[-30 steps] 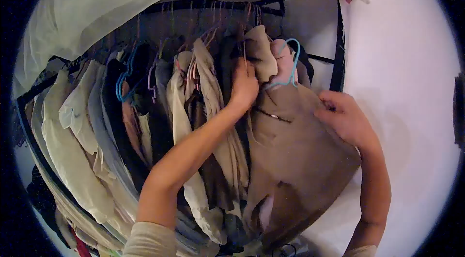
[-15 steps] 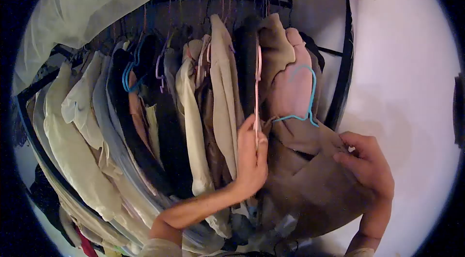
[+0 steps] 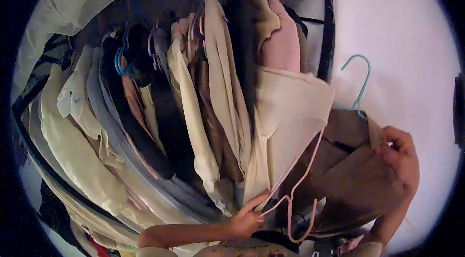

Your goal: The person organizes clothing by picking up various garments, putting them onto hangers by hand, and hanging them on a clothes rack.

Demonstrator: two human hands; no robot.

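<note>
My left hand (image 3: 246, 220) is closed around a pink hanger (image 3: 289, 199), whose hook points down. A cream garment (image 3: 298, 94) is on that hanger, upside down in front of the rack, with its wide edge uppermost. My right hand (image 3: 403, 157) grips the upper right edge of a brown garment (image 3: 358, 174). From the top of this garment rises a turquoise hanger (image 3: 361, 92), its hook free in front of the wall. The cream garment and pink hanger partly cover the brown garment's left side.
Many clothes, among them a pale yellow garment (image 3: 77, 160) and a pink one (image 3: 281, 39), hang close together on a black-framed rack (image 3: 329, 29). Sheer white cloth (image 3: 77, 10) drapes over its upper left. A white wall (image 3: 402, 24) stands at the right.
My left hand has moved down with the pink hanger, which has turned hook-down, and the cream garment now shows. My right hand and the brown garment have shifted right, and the view has tilted.
</note>
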